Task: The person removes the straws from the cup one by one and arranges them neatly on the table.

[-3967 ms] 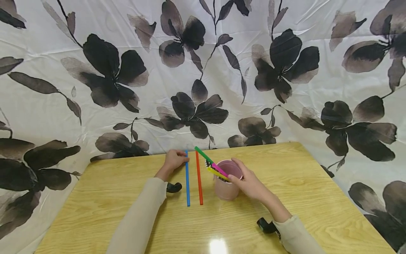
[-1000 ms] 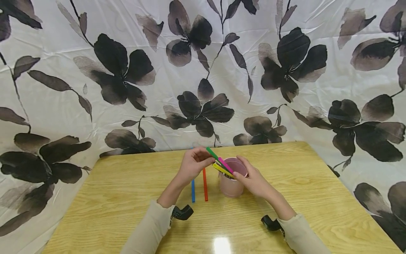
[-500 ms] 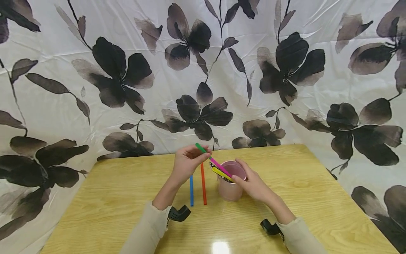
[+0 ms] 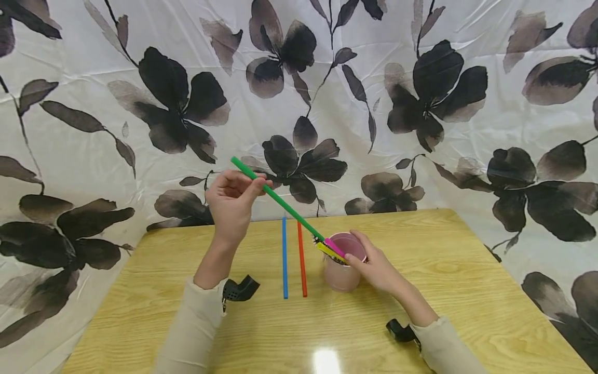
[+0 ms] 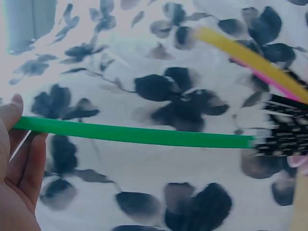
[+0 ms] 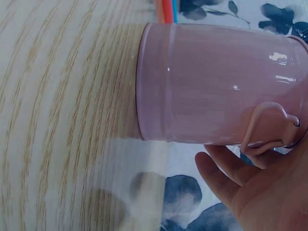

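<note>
My left hand (image 4: 232,205) pinches a long green straw (image 4: 285,205) near its upper end, between thumb and fingers, raised above the table. The straw's lower end reaches the rim of a small pink metal pail (image 4: 342,278), beside a pink straw (image 4: 334,246), a yellow straw (image 4: 329,252) and black-and-white patterned straws (image 5: 284,130). My right hand (image 4: 378,270) holds the upright pail at its rim, fingers along the far side. A wire loop (image 6: 262,127) hangs from the pail's side in the right wrist view.
A blue straw (image 4: 284,259) and a red straw (image 4: 301,259) lie roughly parallel on the wooden table (image 4: 149,291), left of the pail. Behind the table hangs a white cloth (image 4: 345,130) with dark flowers.
My left hand let go of the blue straw on the table, took the green straw and drew it up and left, mostly out of the pail. My right hand keeps holding the pail.
</note>
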### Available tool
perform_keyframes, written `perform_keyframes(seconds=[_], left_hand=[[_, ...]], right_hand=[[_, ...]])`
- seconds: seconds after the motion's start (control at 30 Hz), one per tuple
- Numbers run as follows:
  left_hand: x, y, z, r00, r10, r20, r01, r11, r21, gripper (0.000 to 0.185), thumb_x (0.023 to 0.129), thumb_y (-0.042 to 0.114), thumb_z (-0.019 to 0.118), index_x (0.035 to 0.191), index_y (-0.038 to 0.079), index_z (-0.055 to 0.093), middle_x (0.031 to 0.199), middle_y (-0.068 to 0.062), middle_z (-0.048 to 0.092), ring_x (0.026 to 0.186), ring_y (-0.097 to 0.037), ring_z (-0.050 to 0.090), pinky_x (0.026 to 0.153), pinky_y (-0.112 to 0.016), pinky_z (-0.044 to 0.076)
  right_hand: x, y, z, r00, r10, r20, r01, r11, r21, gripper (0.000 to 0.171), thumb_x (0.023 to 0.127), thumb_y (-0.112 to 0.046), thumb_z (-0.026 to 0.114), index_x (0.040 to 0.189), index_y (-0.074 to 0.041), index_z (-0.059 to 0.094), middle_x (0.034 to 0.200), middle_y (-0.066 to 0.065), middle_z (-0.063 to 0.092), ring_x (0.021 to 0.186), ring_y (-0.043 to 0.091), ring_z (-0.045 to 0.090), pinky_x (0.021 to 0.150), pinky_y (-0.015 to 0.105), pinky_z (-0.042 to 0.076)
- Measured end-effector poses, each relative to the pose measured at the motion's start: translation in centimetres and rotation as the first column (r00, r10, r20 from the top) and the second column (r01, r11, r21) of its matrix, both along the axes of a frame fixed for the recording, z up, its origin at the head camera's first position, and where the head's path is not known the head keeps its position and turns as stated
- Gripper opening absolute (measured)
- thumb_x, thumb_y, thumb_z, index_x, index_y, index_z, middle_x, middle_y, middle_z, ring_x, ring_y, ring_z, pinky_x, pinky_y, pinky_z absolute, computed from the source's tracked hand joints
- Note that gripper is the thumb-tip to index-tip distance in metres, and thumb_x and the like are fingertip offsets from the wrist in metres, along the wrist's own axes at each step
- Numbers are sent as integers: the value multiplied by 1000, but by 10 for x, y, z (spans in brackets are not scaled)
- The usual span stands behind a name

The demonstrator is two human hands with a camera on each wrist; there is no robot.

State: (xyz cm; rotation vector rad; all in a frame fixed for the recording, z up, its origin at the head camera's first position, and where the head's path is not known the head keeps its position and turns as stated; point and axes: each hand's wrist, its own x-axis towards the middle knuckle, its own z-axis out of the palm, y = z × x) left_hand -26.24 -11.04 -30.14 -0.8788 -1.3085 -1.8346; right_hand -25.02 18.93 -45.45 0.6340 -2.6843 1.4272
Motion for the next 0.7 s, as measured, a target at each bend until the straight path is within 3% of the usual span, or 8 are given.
perform_keyframes(seconds=[0.13,0.23,0.33,0.5,0.7], left_hand=[[-1,-15,17,999,32,12,-33,993,116,12,83,-8,71,88,-13,60,82,-18,70,69,-25,70,66,-33,58],[-2,-25,25,997,32,74,-47,979,199,10,84,-8,71,90,-11,63,81,-18,71,66,-23,70,66,-32,58],[-3,-33,27,986,59,154,-91,974,208,11,85,-3,72,92,-8,66,83,-15,71,65,-20,70,66,-31,58],[-7,-43,13,951,73,302,-117,984,131,13,85,3,73,96,-4,70,85,-12,72,65,-18,70,64,-27,57],[-23,-51,-16,889,95,448,-101,995,-10,20,85,12,76,101,0,72,86,-10,70,64,-16,69,60,-26,56]], right_hand=[[0,0,-1,1000,4,2,-4,1000,-1,68,97,-42,57,152,-14,27,144,17,44,126,34,48,96,52,45],[0,1,0,1000,3,1,-3,1000,-10,68,97,-41,58,152,-15,28,143,17,44,125,35,48,95,52,46],[0,2,1,1000,-1,1,1,1000,-8,67,97,-41,57,152,-15,28,142,18,44,124,35,48,93,52,47],[1,1,2,1000,6,11,-6,1000,-7,67,97,-41,58,152,-16,28,143,18,44,124,35,48,92,51,48],[3,0,0,1000,6,6,-5,1000,-9,67,97,-41,57,152,-15,28,142,19,44,124,36,49,92,52,48]])
